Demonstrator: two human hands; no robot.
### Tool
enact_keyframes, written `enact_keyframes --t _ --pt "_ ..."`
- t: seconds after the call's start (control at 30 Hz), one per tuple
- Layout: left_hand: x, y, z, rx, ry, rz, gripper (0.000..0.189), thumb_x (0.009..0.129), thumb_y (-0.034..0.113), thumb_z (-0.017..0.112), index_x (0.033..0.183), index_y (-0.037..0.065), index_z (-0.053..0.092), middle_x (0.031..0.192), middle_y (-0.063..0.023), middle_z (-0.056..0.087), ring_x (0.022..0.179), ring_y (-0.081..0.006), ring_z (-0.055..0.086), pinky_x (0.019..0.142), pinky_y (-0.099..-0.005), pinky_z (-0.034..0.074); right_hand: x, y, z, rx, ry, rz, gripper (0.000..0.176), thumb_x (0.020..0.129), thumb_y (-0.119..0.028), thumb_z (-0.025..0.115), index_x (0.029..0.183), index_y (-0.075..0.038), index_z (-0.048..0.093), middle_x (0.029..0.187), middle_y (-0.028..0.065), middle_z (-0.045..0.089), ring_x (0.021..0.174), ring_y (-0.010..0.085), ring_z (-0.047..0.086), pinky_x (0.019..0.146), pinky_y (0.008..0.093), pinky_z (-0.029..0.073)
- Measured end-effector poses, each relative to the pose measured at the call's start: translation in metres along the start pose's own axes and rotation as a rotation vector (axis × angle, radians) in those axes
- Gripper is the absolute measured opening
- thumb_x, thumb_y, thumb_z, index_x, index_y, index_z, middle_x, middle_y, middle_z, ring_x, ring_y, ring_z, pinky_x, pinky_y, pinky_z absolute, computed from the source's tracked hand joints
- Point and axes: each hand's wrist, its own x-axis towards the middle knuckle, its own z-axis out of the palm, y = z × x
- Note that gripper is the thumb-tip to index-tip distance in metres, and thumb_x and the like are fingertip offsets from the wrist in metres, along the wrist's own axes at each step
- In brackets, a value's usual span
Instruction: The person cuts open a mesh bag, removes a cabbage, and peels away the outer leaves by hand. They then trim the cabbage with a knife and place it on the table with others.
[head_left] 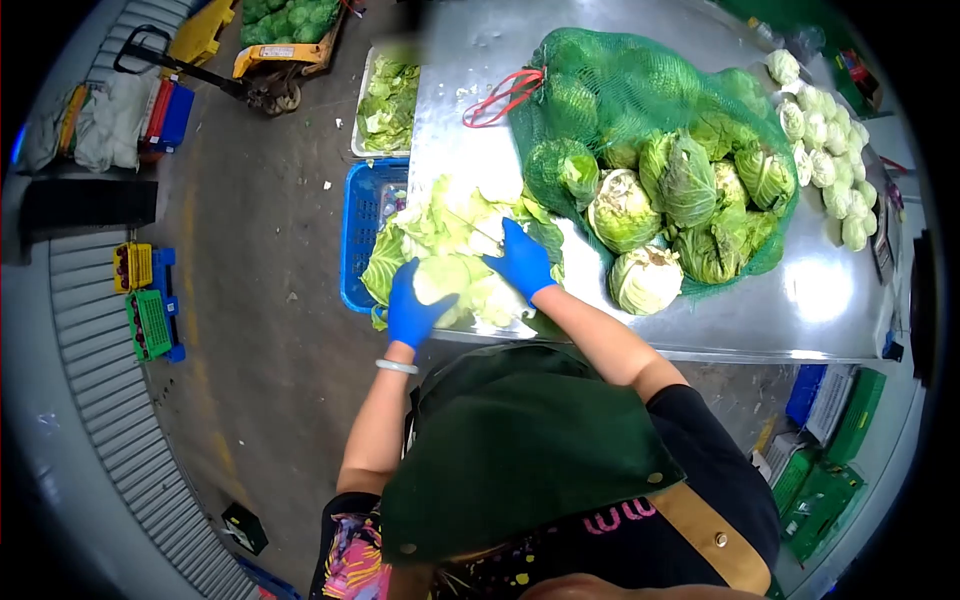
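Observation:
A pile of loose, pale green cabbage leaves (455, 225) lies at the table's left edge, partly overhanging a blue crate (354, 240). My left hand (413, 308), in a blue glove, rests against the near left side of the pile, thumb and fingers spread around a smooth, pale cabbage leaf (445, 277). My right hand (524, 262), gloved too, presses on the pile's right side with its fingers apart. To the right, a green mesh bag (630, 80) lies open with several whole cabbages (685, 185) at its mouth. One trimmed cabbage (646, 280) sits nearest me.
The metal table (460, 60) has several pale, trimmed cabbages (835, 160) stacked at its right end. Beyond the blue crate stands a white bin (388, 105) of leaves. A pallet jack (265, 90) is at the far left, and green crates (820, 500) are at lower right.

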Motion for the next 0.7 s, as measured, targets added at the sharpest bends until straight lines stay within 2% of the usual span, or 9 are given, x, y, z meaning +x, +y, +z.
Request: enact_keyframes --t 0.1,0.13,0.23,0.3,0.43,0.5,0.6,0.63,0.7 --pt "0.010 -0.021 -0.010 -0.597 -0.067 -0.387 0.084 0.072 0.018 0.088 0.139 -0.006 0.044 0.126 -0.0154 0.059 0.110 -0.0205 0.059 0.096 -0.0334 0.050 -0.005 0.004 -0.016 0.083 -0.039 0.138 0.087 0.080 -0.038 0.074 0.149 -0.005 0.033 0.142 0.0230 0.047 0.122 0.0370 0.055 0.102 0.0424 0.045" --pt "0.011 -0.021 -0.014 -0.712 -0.046 -0.436 0.087 0.071 0.018 0.089 0.140 -0.007 0.042 0.125 -0.0165 0.060 0.108 -0.0203 0.061 0.095 -0.0327 0.050 -0.005 0.008 -0.021 0.166 -0.014 0.177 0.088 0.079 -0.037 0.075 0.150 -0.006 0.032 0.148 0.0212 0.041 0.125 0.0374 0.053 0.100 0.0443 0.047" --pt "0.008 0.004 -0.027 -0.877 -0.058 -0.397 0.087 0.070 0.019 0.089 0.140 -0.006 0.044 0.127 -0.0160 0.059 0.113 -0.0219 0.059 0.098 -0.0348 0.048 -0.017 -0.036 -0.080 -0.024 0.116 0.163 0.082 0.079 -0.031 0.078 0.147 -0.008 0.037 0.142 0.0185 0.047 0.114 0.0337 0.061 0.091 0.0398 0.051" --pt "0.015 0.030 -0.031 -0.459 -0.002 -0.009 0.087 0.068 0.020 0.090 0.139 -0.003 0.046 0.129 -0.0158 0.057 0.118 -0.0244 0.056 0.102 -0.0373 0.046 -0.020 -0.083 -0.126 0.297 0.100 -0.006 0.077 0.080 -0.030 0.078 0.145 -0.010 0.041 0.140 0.0174 0.047 0.108 0.0300 0.063 0.085 0.0355 0.054" --pt "0.023 0.064 -0.033 -0.450 -0.010 0.070 0.089 0.065 0.022 0.091 0.139 0.000 0.047 0.132 -0.0172 0.056 0.123 -0.0265 0.053 0.105 -0.0389 0.043 -0.022 -0.099 -0.124 0.283 -0.009 -0.247 0.062 0.080 -0.034 0.079 0.131 -0.009 0.055 0.127 0.0126 0.057 0.096 0.0266 0.065 0.079 0.0332 0.055" --pt "0.026 0.078 -0.039 -0.481 -0.051 0.081 0.089 0.064 0.023 0.091 0.139 0.000 0.048 0.132 -0.0171 0.056 0.123 -0.0265 0.054 0.105 -0.0390 0.043 -0.020 -0.094 -0.114 0.108 0.152 -0.402 0.047 0.082 -0.032 0.075 0.120 -0.009 0.059 0.110 0.0092 0.063 0.088 0.0258 0.066 0.071 0.0343 0.055" --pt "0.024 0.083 -0.038 -0.426 -0.018 0.184 0.089 0.064 0.024 0.092 0.138 0.000 0.048 0.132 -0.0163 0.056 0.122 -0.0257 0.054 0.105 -0.0383 0.044 -0.026 -0.093 -0.115 -0.233 0.133 -0.498 0.038 0.079 -0.032 0.072 0.105 -0.007 0.064 0.092 0.0071 0.063 0.080 0.0253 0.064 0.070 0.0393 0.053" --pt "0.025 0.086 -0.041 -0.374 -0.023 0.205 0.089 0.064 0.024 0.092 0.138 0.000 0.048 0.132 -0.0157 0.056 0.122 -0.0251 0.054 0.105 -0.0380 0.044 -0.020 -0.081 -0.102 -0.194 0.300 -0.464 0.028 0.079 -0.029 0.068 0.101 -0.011 0.066 0.083 0.0045 0.061 0.076 0.0238 0.063 0.066 0.0408 0.051" --pt "0.023 0.084 -0.041 -0.525 -0.048 0.091 0.086 0.066 0.019 0.091 0.138 0.000 0.048 0.133 -0.0138 0.056 0.121 -0.0231 0.055 0.103 -0.0366 0.046 0.001 -0.047 -0.108 0.035 0.273 -0.120 0.019 0.083 -0.023 0.061 0.100 -0.015 0.069 0.087 0.0110 0.068 0.080 0.0300 0.067 0.069 0.0424 0.053"
